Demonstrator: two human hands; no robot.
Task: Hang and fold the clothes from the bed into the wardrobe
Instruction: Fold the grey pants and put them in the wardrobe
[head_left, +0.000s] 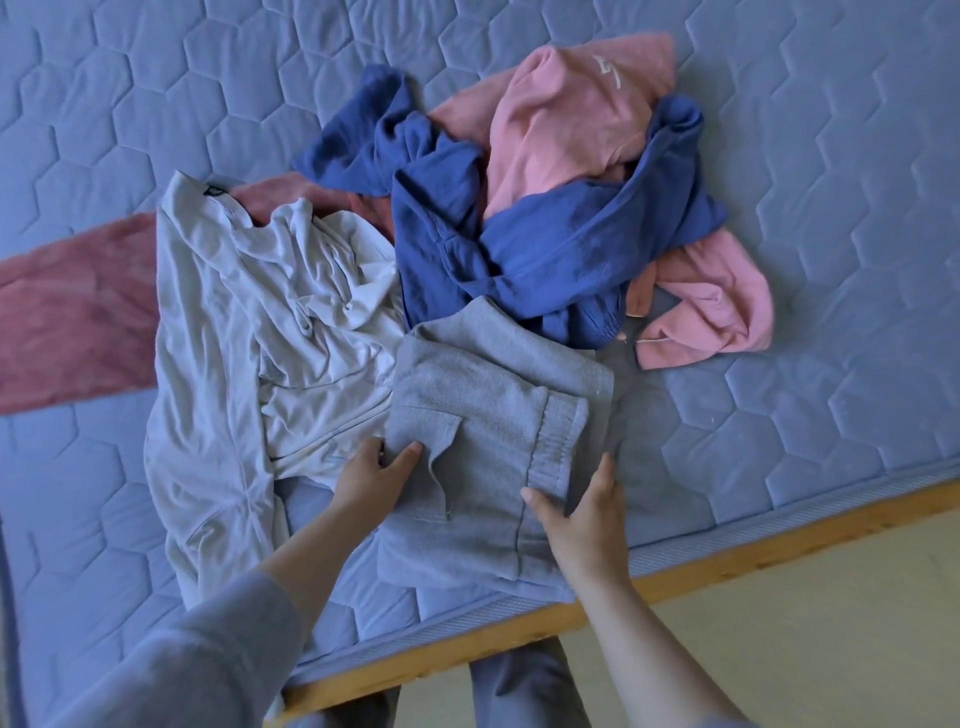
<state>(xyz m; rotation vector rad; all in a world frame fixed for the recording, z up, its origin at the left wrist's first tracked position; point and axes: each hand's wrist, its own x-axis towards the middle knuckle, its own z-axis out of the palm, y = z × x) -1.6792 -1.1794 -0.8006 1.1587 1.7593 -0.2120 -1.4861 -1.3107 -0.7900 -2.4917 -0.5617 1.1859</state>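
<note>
A folded grey garment with an elastic waistband (488, 431) lies on the blue quilted mattress (831, 260) near its front edge. My left hand (371, 475) grips the garment's left edge, thumb on top. My right hand (582, 512) holds the right side by the waistband, thumb on top and fingers along the edge. A crumpled white shirt (249, 353) lies to the left. Behind it all sit a dark blue garment (545, 244) and a pink sweatshirt (561, 114), tangled in a pile.
A dark pink cloth (67, 317) lies flat at the left, partly under the white shirt. The bed's wooden frame edge (727, 566) runs diagonally at the front, with pale floor (831, 623) beyond. My legs stand against the frame.
</note>
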